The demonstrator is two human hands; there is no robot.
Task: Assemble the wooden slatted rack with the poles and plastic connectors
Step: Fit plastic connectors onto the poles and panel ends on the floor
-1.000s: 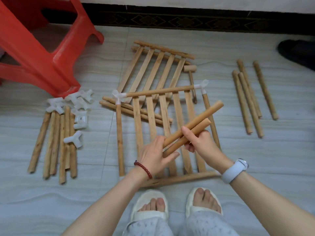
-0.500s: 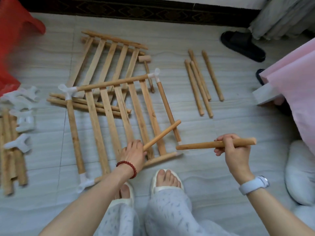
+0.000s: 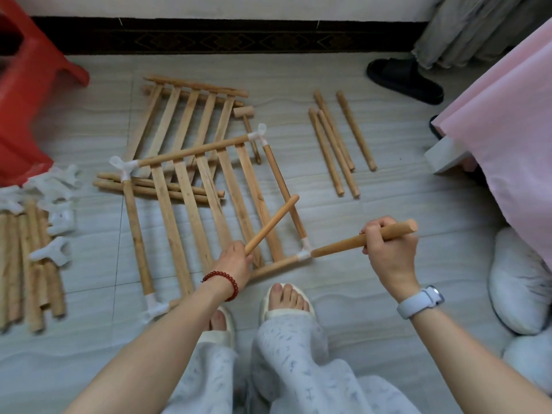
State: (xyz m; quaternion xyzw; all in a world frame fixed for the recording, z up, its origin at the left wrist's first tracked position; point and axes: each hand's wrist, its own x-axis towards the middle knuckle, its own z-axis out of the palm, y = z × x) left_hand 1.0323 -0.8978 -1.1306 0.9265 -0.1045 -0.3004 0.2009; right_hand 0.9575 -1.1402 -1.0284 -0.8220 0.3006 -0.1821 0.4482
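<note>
A slatted wooden panel (image 3: 191,210) lies flat on the floor, framed by poles joined with white plastic connectors at its corners. My right hand (image 3: 391,249) is shut on a short pole (image 3: 337,245) whose left end touches the near right connector (image 3: 304,254). My left hand (image 3: 236,261) grips another short pole (image 3: 273,224) that slants up to the right over the slats. A second slatted panel (image 3: 191,115) lies behind, partly under the first.
Several poles (image 3: 30,264) and loose white connectors (image 3: 53,204) lie at the left by a red stool (image 3: 27,94). More poles (image 3: 337,144) lie at the right, a wooden mallet (image 3: 248,124) at the back. A pink cloth (image 3: 507,130), black slipper (image 3: 403,79) and my feet surround.
The two poles, held together a second ago, are now split between my hands. My right hand brought its pole's end to the near right connector. The view shifted right.
</note>
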